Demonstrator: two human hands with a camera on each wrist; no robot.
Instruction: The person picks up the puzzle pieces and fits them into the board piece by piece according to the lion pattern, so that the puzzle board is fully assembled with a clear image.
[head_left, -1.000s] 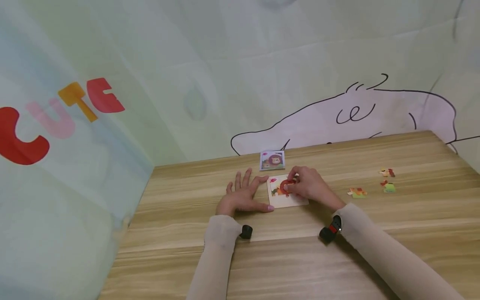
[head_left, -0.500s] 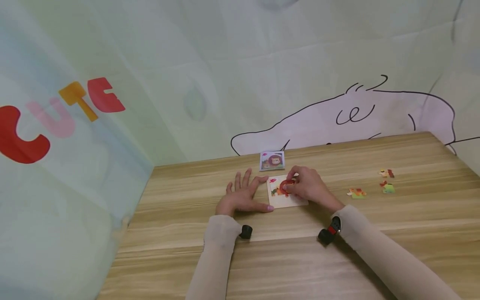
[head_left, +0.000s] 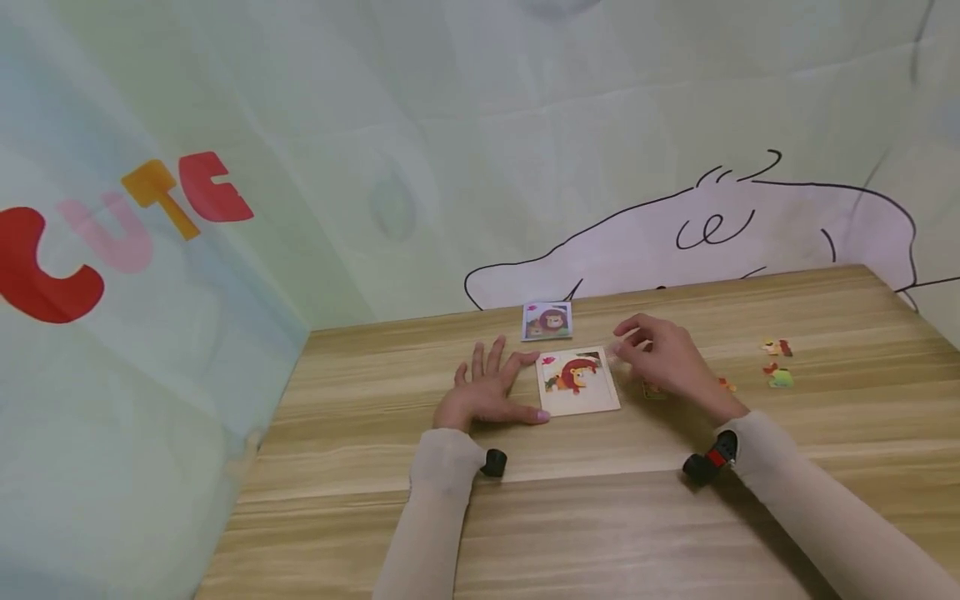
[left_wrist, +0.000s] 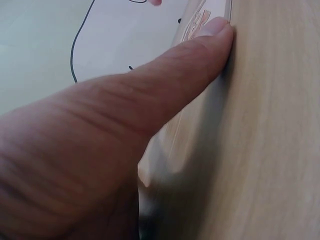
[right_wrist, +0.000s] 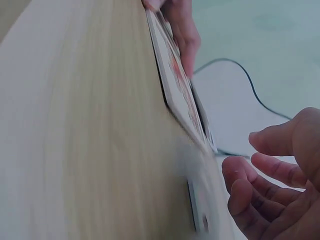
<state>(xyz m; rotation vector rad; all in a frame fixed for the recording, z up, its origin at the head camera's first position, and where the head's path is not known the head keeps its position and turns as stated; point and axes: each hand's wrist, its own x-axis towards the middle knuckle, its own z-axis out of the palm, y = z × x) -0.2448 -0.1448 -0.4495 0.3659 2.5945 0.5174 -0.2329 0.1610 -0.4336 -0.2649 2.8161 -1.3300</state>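
A square puzzle board lies on the table, partly filled with pieces forming a lion picture; its lower part is bare and pale. My left hand has its fingers spread, with thumb and index finger touching the board's left edge. The left thumb shows against that edge in the left wrist view. Just right of the board, my right hand hovers with fingers loosely bent and nothing between them; the right wrist view shows those fingers apart. A small puzzle piece lies partly hidden below that hand.
Behind the board lies a square lion picture card. Farther right are a yellow and brown piece, a green and red piece and an orange piece mostly covered by the right hand. A printed curtain hangs behind the table.
My right hand has left the lion's reddish mane on the board and moved right, uncovering the picture and a piece beside the board. The left hand stays at the board's edge.
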